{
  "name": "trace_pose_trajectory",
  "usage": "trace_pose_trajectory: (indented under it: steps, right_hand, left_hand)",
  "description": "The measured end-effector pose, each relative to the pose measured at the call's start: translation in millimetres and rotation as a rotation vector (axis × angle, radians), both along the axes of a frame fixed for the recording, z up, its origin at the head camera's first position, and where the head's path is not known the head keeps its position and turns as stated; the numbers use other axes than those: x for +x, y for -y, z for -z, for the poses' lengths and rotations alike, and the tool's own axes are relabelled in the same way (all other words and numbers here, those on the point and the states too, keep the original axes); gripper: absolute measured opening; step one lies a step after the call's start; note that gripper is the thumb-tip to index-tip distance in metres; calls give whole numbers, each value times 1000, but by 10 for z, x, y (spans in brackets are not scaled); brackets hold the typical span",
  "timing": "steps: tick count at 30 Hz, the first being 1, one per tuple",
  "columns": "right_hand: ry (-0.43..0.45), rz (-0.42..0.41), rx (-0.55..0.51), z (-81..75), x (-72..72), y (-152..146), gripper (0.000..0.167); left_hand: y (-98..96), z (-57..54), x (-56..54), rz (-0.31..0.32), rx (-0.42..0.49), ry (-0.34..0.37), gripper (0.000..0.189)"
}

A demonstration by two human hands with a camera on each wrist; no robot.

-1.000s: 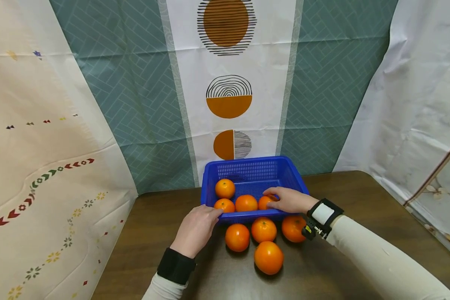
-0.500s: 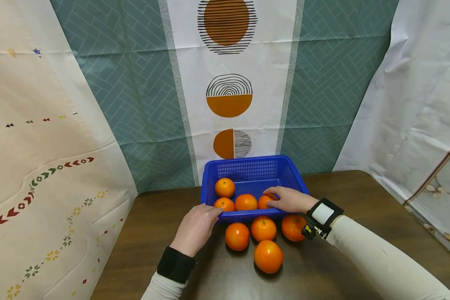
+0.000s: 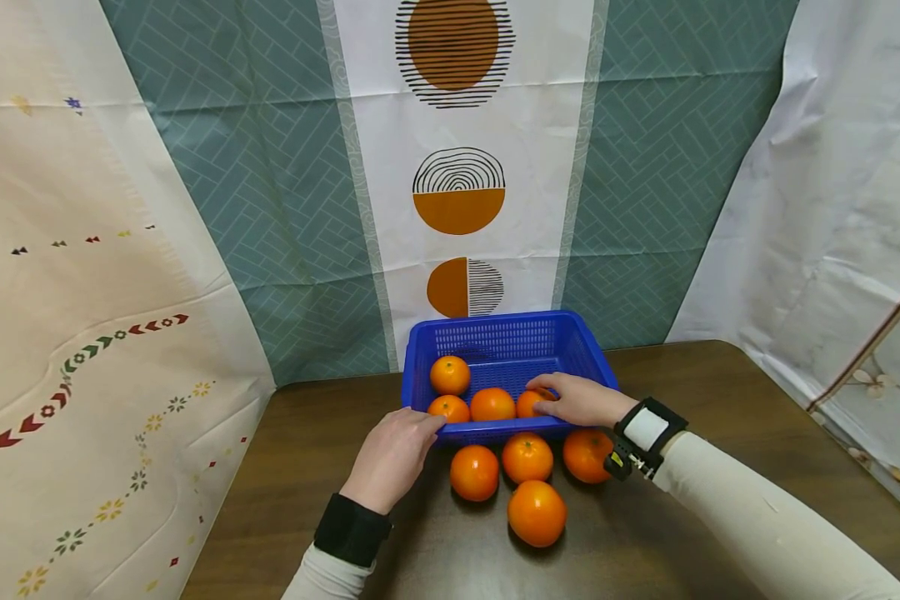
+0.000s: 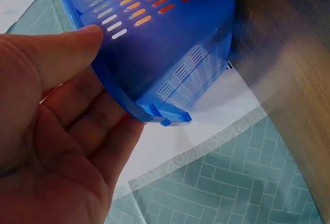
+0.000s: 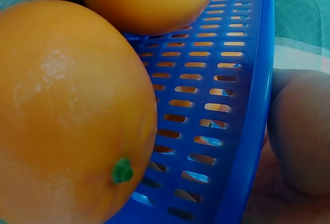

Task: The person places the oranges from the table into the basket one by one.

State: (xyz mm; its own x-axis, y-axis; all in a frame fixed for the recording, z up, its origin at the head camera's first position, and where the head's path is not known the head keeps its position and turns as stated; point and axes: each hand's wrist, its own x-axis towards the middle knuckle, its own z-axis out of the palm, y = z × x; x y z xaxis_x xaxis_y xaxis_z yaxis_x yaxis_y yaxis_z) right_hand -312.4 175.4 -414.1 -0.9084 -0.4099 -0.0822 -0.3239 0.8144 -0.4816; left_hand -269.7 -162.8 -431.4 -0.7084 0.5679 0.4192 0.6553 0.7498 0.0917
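Note:
A blue plastic basket (image 3: 495, 342) with slotted walls holds several oranges along its front and left side. My left hand (image 3: 393, 454) grips the rim at the basket's front left corner. In the left wrist view its thumb (image 4: 77, 46) lies on the outer wall, with the fingers on the rim's other side. Reaching over the front rim, my right hand (image 3: 581, 400) holds the rightmost orange (image 3: 528, 405) inside the basket. The right wrist view shows part of that hand (image 5: 301, 136) behind the rim; the held orange is hidden there.
Several oranges (image 3: 537, 513) lie on the brown wooden table (image 3: 315, 450) in front of the basket. One of them, a large orange (image 5: 72, 116) with a green stem end, fills the right wrist view's left side. A patterned cloth (image 3: 457, 275) hangs right behind the basket.

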Motion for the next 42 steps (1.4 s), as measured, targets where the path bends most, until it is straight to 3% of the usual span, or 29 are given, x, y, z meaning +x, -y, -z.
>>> trace_pose_trajectory:
  steps: [31,42]
  right_hand:
    - [-61,12,-10,2,58,-19,41]
    - [-204,32,-33,-41,134,-28,47]
  left_hand:
    - [12,13,-9,16,-3,-18,21]
    - [17,3,0,11,-8,-12,23]
